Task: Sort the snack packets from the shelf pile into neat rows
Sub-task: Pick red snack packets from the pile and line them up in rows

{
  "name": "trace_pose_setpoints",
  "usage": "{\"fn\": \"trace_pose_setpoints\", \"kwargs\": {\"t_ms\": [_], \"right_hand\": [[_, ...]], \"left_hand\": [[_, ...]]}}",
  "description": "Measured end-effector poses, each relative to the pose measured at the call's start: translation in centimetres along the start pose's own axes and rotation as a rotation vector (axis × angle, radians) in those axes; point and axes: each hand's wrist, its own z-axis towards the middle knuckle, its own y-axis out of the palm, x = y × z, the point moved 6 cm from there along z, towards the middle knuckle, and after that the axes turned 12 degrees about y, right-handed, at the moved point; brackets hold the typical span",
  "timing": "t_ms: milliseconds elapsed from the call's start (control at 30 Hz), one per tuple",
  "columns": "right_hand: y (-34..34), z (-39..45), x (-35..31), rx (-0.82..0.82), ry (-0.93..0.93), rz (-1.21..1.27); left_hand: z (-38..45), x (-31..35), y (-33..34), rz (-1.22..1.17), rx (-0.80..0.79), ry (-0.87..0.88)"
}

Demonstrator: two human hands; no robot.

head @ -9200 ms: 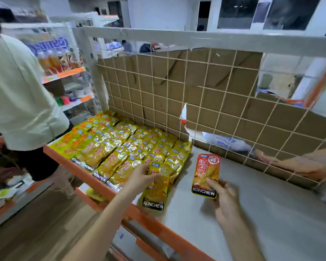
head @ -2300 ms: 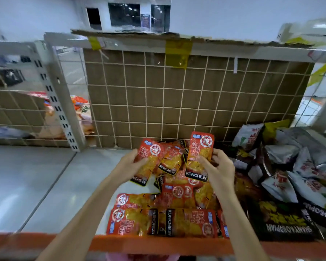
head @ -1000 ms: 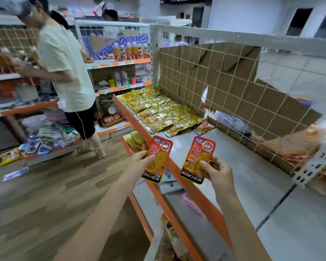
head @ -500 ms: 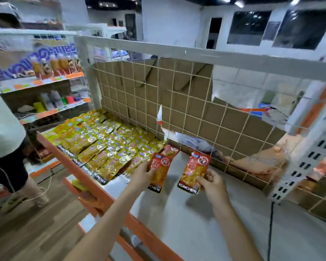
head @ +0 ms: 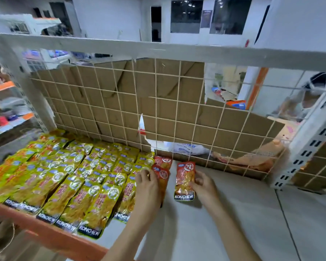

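Far left of the fingers: yellow KONCHEW packets in overlapping rows on the shelf, long axes running front to back, brand ends toward the orange shelf edge. Likely template for the new row.

Left hand laid over a red packet, fingers fairly straight, pressing it flat just right of the yellow block; reads as setting, not gripping. Packet lies front to back, top overlapping another red packet behind it near the wire grid back. Looks like the start of a red column.

Right hand pinching a second red KONCHEW packet by its right edge, fingers curled on it. Upright-ish, long axis front to back, brand end toward the viewer, just right of the left-hand packet; presumably held aligned for placing next.

Right of the fingers: bare shelf.
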Motion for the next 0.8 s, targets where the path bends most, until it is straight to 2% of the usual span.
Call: {"fn": "trace_pose_setpoints", "kwargs": {"t_ms": [33,133,267,333,500,600,700,800], "right_hand": [[0.2,0.0,-0.1,0.016,0.008,-0.01],[0.8,-0.1,-0.5,0.077,0.011,-0.024],[1.1,-0.5,-1.3,0.173,-0.041,-0.129],[1.3,-0.7,-1.6,0.187,-0.066,-0.196],[0.9,-1.1,-1.5,0.188,-0.09,-0.277],[0.6,-1.0,-1.3,0.172,-0.088,-0.305],[0.9,-0.8,-1.4,0.148,-0.075,-0.305],[1.4,-1.0,-1.6,0.146,-0.084,-0.308]], "left_hand": [[-0.1,-0.3,0.3,0.036,-0.064,-0.037],[0.2,-1.0,0.6,0.097,-0.096,-0.02],[0.8,-0.9,2.7,0.06,-0.001,0.297],[0.6,-0.4,3.4,0.04,0.033,0.378],[0.8,0.1,4.7,0.081,0.014,0.356],[0.7,0.1,4.4,0.14,-0.07,0.295],[1.0,-0.8,4.4,0.149,0.005,0.239],[1.0,-0.6,3.5,0.101,-0.022,0.229]]}}
